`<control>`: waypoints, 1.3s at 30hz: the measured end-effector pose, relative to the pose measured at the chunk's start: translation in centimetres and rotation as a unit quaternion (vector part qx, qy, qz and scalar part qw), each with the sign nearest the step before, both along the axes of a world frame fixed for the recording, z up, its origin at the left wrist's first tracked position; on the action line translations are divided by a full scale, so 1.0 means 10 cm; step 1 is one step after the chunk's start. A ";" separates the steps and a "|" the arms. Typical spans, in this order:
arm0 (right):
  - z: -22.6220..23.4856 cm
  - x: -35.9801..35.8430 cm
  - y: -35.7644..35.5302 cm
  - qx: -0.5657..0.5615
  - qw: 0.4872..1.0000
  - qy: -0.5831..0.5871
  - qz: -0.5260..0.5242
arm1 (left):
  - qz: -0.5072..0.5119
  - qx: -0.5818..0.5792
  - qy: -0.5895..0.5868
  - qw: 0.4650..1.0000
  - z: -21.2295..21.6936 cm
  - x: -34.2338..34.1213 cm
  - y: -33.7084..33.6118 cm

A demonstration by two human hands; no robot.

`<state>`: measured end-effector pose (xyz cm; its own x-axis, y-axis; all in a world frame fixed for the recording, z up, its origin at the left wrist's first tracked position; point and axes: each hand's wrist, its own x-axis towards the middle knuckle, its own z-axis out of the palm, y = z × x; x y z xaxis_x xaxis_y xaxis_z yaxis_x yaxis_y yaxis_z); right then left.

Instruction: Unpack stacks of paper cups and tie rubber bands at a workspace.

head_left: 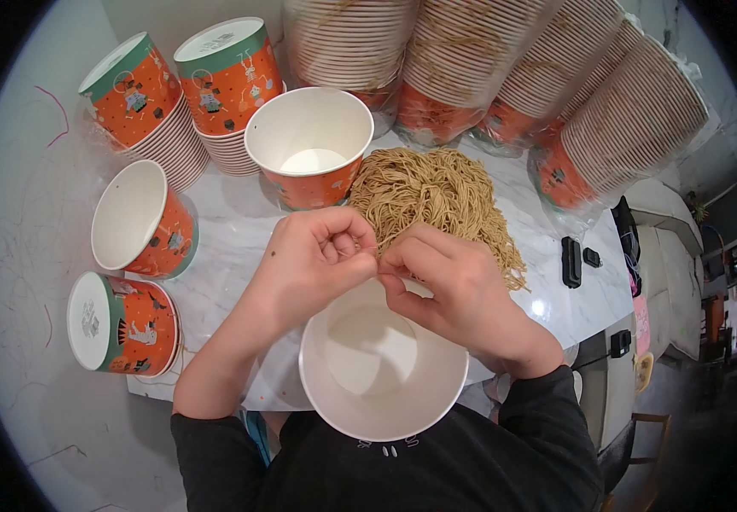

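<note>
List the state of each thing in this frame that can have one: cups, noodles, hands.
Left hand: closed, pinching noodle strands.
Right hand: closed, pinching the same strands.
White paper cup nearest the person: upright, empty.
Orange paper cup behind the hands: upright, open, empty.
Orange paper cup at left: lying on its side, empty.
Pile of tan dry noodles: loose on the white marble table.
Bagged cup stacks: wrapped, leaning.

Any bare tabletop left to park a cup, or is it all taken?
Bare marble lies between the lying cups and the left hand, and right of the noodle pile around the small black devices. The back edge is crowded with bagged cup stacks; the front holds the empty cup beneath both hands, right hand.
</note>
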<state>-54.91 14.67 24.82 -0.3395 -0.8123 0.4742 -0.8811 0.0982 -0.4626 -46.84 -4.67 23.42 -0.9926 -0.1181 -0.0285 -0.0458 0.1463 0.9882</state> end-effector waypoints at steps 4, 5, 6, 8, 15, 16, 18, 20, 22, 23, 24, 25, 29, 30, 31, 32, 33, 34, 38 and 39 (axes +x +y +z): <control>0.00 -0.01 -0.02 -0.016 1.000 -0.008 -0.015 | 0.021 -0.062 0.022 0.998 -0.02 -0.02 0.01; 0.00 -0.02 -0.03 -0.016 1.000 -0.008 -0.015 | 0.028 -0.068 0.033 0.997 -0.04 -0.02 0.01; 0.00 -0.03 -0.04 -0.002 0.999 -0.028 -0.016 | 0.036 -0.075 0.045 0.996 -0.05 -0.03 0.01; -0.01 -0.06 -0.05 0.012 0.999 -0.049 -0.015 | 0.041 -0.096 0.045 0.994 -0.07 -0.04 0.01; -0.05 -0.11 -0.10 -0.004 0.988 -0.148 -0.039 | 0.088 -0.144 0.072 0.983 -0.12 -0.12 0.01; -0.04 -0.12 -0.10 -0.010 0.985 -0.166 -0.046 | 0.086 -0.145 0.072 0.983 -0.12 -0.13 0.02; -0.05 -0.14 -0.10 -0.017 0.983 -0.176 -0.050 | 0.100 -0.170 0.118 0.973 -0.12 -0.13 0.03; -0.07 -0.15 -0.12 -0.024 0.981 -0.186 -0.051 | 0.098 -0.168 0.130 0.972 -0.14 -0.14 0.05; -0.08 -0.16 -0.13 -0.034 0.974 -0.219 -0.050 | 0.098 -0.166 0.143 0.971 -0.15 -0.14 0.06; -0.09 -0.17 -0.13 -0.034 0.974 -0.219 -0.050 | 0.090 -0.155 0.141 0.974 -0.16 -0.14 0.05; -0.11 -0.19 -0.13 -0.043 0.971 -0.231 -0.045 | 0.083 -0.144 0.139 0.976 -0.16 -0.14 0.05; -0.13 -0.20 -0.14 -0.051 0.968 -0.242 -0.040 | 0.083 -0.145 0.138 0.976 -0.16 -0.14 0.05; -0.20 -0.31 -0.14 -0.063 0.942 -0.328 -0.034 | 0.069 -0.035 0.107 0.991 -0.17 -0.16 -0.02; -0.18 -0.34 -0.14 -0.053 0.922 -0.383 -0.013 | 0.063 -0.011 0.112 0.992 -0.18 -0.17 -0.03; -0.18 -0.36 -0.14 -0.043 0.898 -0.437 0.007 | 0.062 -0.011 0.111 0.992 -0.20 -0.18 -0.04; -0.19 -0.38 -0.15 -0.043 0.898 -0.437 0.006 | 0.059 0.004 0.113 0.992 -0.22 -0.19 -0.05; -0.21 -0.40 -0.16 -0.045 0.889 -0.456 0.014 | 0.056 0.019 0.116 0.992 -0.23 -0.20 -0.05; -0.23 -0.42 -0.16 -0.047 0.879 -0.474 0.024 | 0.055 0.018 0.115 0.992 -0.23 -0.20 -0.05; -0.25 -0.46 -0.17 -0.053 0.862 -0.502 0.042 | 0.066 -0.005 0.124 0.990 -0.21 -0.19 -0.03; -0.25 -0.46 -0.17 -0.055 0.859 -0.507 0.038 | 0.067 -0.015 0.125 0.990 -0.20 -0.19 -0.02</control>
